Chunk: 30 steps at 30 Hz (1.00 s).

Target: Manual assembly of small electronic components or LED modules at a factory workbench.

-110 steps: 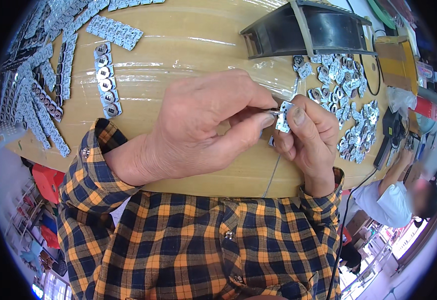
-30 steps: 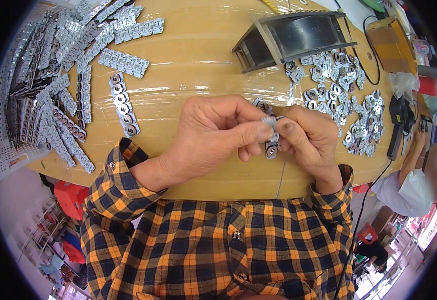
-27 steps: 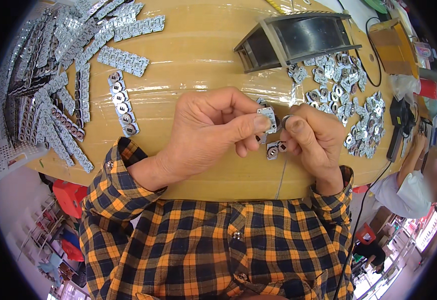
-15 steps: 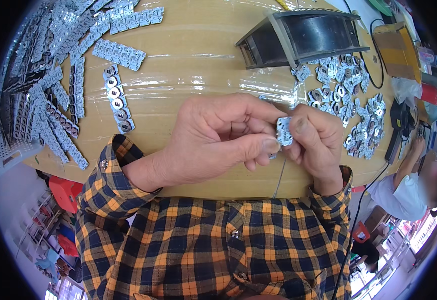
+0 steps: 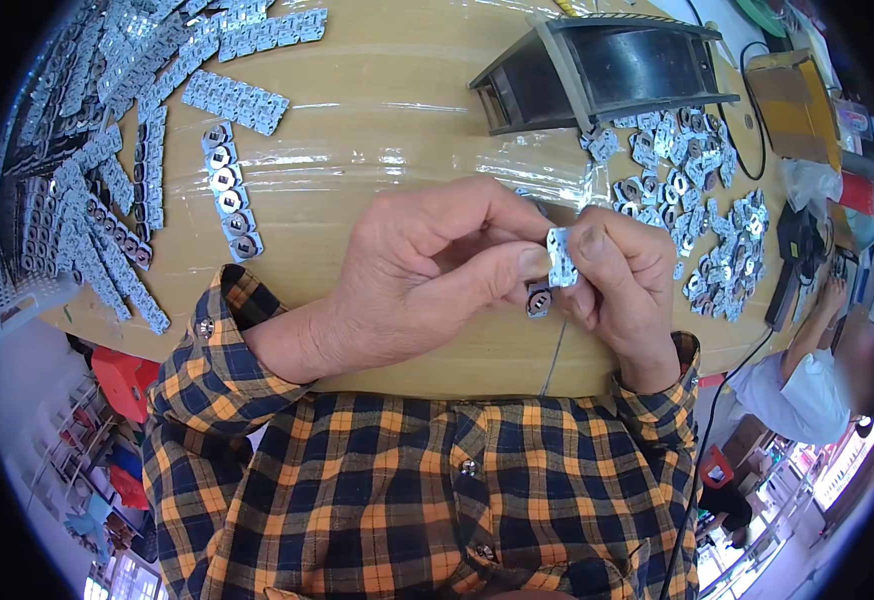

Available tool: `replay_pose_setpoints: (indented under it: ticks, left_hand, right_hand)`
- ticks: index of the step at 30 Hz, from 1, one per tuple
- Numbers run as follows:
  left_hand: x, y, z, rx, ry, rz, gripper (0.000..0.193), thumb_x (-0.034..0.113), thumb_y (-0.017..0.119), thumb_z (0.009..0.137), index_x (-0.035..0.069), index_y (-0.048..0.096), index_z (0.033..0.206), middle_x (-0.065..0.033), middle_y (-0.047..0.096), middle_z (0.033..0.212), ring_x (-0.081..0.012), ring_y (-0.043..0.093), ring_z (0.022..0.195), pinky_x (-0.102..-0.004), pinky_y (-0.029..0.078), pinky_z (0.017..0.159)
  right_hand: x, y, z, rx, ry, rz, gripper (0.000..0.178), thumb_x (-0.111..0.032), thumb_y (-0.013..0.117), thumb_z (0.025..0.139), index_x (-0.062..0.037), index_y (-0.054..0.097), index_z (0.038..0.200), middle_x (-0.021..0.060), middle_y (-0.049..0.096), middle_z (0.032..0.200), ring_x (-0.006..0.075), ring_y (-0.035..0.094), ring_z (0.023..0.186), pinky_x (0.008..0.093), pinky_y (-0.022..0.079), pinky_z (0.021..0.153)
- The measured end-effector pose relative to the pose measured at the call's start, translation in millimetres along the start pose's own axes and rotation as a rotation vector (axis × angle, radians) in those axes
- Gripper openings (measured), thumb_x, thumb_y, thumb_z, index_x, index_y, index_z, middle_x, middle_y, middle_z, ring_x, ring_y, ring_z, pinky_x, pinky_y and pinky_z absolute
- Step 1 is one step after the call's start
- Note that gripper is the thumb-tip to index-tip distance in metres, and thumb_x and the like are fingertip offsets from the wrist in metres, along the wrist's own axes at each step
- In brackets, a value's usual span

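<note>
Between my two hands is a small white circuit board [image 5: 561,258], held face-on above the table. My left hand [image 5: 437,250] is closed, its thumb and fingertips pinching the board's left side. My right hand [image 5: 625,270] is closed too, with its thumb tip at the board's right side and the other fingers curled beneath. Just under the fingers shows another small board with a round metal part [image 5: 539,300]; whether it is held or joined to the first board I cannot tell. My fingers hide most of both pieces.
Left of my hands lie a board strip with round parts [image 5: 229,195], a bare-looking strip [image 5: 236,101] and heaped strips [image 5: 142,60]. A black fan-like housing [image 5: 642,68] stands at the back right, beside a pile of single boards [image 5: 727,260]. A person [image 5: 807,385] sits at the right.
Both hands have shifted slightly, and the pinched board has turned and moved a little left. The round-part board below the fingers now shows more plainly.
</note>
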<state>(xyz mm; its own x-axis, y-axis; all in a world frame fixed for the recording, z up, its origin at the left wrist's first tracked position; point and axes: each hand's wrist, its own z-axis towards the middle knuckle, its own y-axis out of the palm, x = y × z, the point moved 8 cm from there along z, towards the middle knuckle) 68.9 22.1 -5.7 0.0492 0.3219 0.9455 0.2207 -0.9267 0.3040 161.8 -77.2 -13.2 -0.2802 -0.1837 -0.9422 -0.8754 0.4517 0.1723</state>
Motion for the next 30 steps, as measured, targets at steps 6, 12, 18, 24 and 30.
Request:
replay_pose_setpoints:
  ticks: [6, 12, 18, 24, 30]
  left_hand:
    - [21.3, -6.5, -1.4, 0.155, 0.295, 0.404, 0.017, -0.001, 0.068, 0.085, -0.003, 0.062, 0.101, -0.0077, 0.067, 0.087, -0.0111, 0.066, 0.072, -0.0221, 0.054, 0.062]
    - [41.2, 10.3, -10.6, 0.137, 0.67, 0.819, 0.023, -0.002, 0.076, 0.072, -0.001, 0.064, 0.091, -0.0074, 0.064, 0.07, -0.0148, 0.063, 0.058, -0.0231, 0.048, 0.049]
    - [45.4, 5.2, -9.1, 0.241, 0.608, 0.713, 0.018, -0.001, 0.076, 0.071, -0.001, 0.065, 0.085, -0.0075, 0.065, 0.071, -0.0148, 0.062, 0.054, -0.023, 0.046, 0.045]
    - [40.8, 4.5, -14.3, 0.248, 0.726, 0.672, 0.022, 0.0, 0.076, 0.07, 0.0, 0.064, 0.087, -0.0073, 0.063, 0.068, -0.0162, 0.061, 0.053, -0.0253, 0.047, 0.046]
    - [33.5, 11.1, -15.1, 0.214, 0.679, 0.879, 0.018, 0.006, 0.071, 0.073, 0.003, 0.057, 0.083, -0.0073, 0.057, 0.068, -0.0219, 0.06, 0.055, -0.032, 0.046, 0.048]
  right_hand:
    - [1.6, -4.8, 0.0, 0.084, -0.002, -0.024, 0.032, -0.023, 0.053, 0.1, 0.0002, 0.063, 0.081, -0.0019, 0.051, 0.054, 0.0015, 0.042, 0.043, 0.0188, 0.029, 0.04]
    - [5.5, -5.8, -2.0, 0.108, 0.04, 0.027, 0.032, -0.023, 0.053, 0.1, 0.0008, 0.063, 0.081, -0.0017, 0.05, 0.053, 0.0017, 0.041, 0.042, 0.0191, 0.029, 0.039]
    - [3.4, -4.5, -2.1, 0.103, 0.043, 0.043, 0.033, -0.023, 0.053, 0.1, -0.0008, 0.06, 0.077, -0.0023, 0.049, 0.051, 0.0018, 0.04, 0.041, 0.0189, 0.028, 0.039]
    - [2.0, -2.4, -5.5, 0.137, 0.053, -0.003, 0.032, -0.02, 0.053, 0.1, -0.0017, 0.058, 0.074, -0.0023, 0.049, 0.053, 0.0023, 0.04, 0.042, 0.0193, 0.029, 0.04]
    - [-14.8, -14.6, -3.8, 0.277, -0.179, -0.366, 0.034, -0.02, 0.052, 0.1, -0.0035, 0.054, 0.07, -0.0042, 0.045, 0.056, 0.0014, 0.034, 0.048, 0.0191, 0.025, 0.044]
